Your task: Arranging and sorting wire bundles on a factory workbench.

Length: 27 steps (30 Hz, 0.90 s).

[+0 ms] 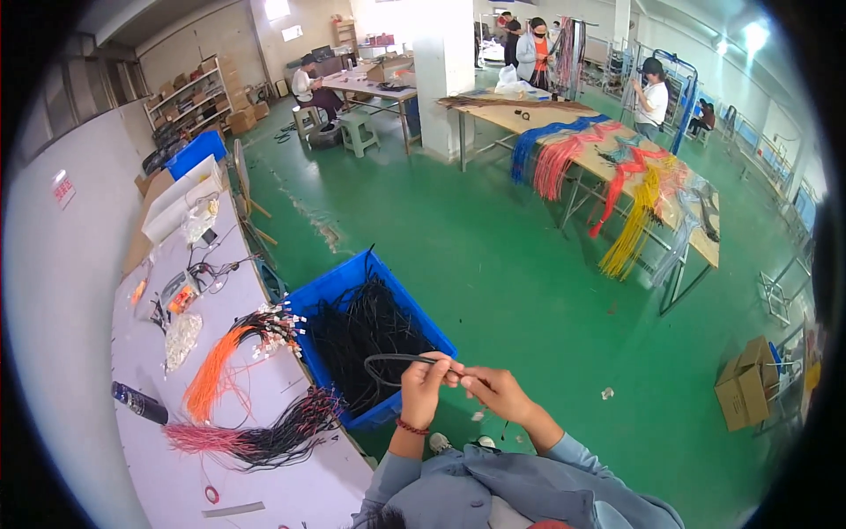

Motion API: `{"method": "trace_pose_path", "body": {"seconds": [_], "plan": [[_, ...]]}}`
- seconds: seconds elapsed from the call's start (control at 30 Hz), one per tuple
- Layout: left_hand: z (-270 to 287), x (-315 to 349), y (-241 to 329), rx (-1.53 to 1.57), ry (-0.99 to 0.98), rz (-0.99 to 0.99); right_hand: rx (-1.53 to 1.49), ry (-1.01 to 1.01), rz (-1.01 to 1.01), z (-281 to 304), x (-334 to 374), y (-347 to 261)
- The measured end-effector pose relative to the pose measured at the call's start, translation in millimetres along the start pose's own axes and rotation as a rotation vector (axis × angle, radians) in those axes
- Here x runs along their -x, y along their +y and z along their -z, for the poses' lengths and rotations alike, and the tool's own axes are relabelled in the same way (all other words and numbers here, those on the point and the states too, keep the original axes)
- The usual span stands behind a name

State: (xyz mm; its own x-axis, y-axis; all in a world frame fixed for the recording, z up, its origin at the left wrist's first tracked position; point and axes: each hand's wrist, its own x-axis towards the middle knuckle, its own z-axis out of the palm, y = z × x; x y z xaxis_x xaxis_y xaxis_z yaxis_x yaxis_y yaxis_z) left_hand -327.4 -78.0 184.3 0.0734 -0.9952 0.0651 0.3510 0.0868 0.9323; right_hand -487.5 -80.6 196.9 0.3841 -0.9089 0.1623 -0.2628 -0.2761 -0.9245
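Observation:
My left hand [425, 390] is closed around a black cable [381, 358], which bends in a loop out past its left side. Close beside it, my right hand [499, 393] pinches the same cable near its end, where a bit of dark reddish wire shows between the two hands. The fingertips hide the exact end. Below and to the left of my hands, a blue plastic bin [315, 288] holds a heap of black cables [366, 317].
On the white bench [291, 476] at left lie orange wires [218, 366], red-and-black wires [264, 438] and a dark cylinder [139, 403]. A far table [493, 113] carries colored wire bundles. Cardboard boxes [743, 388] stand at right. Several people work farther off.

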Motion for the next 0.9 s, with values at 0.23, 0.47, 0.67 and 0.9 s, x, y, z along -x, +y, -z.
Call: {"method": "trace_pose_path", "body": {"seconds": [0.23, 0.47, 0.67, 0.9], "plan": [[9.7, 1.7, -7.7, -0.01, -0.082, -0.004, 0.107, 0.035, 0.113, -5.4, 1.2, 8.2], [18.7, -1.5, -7.0, 0.035, -0.045, -0.031, -0.079, -0.056, -0.067, -13.4, -7.7, 5.5], [24.7, -2.9, -10.2, 0.075, 0.07, -0.017, -0.161, 0.019, -0.05, -15.8, -9.2, 8.8], [9.5, -5.2, -16.9, 0.156, 0.014, 0.093, 0.148, 0.15, 0.209, -0.2, -10.8, 7.5]]}}
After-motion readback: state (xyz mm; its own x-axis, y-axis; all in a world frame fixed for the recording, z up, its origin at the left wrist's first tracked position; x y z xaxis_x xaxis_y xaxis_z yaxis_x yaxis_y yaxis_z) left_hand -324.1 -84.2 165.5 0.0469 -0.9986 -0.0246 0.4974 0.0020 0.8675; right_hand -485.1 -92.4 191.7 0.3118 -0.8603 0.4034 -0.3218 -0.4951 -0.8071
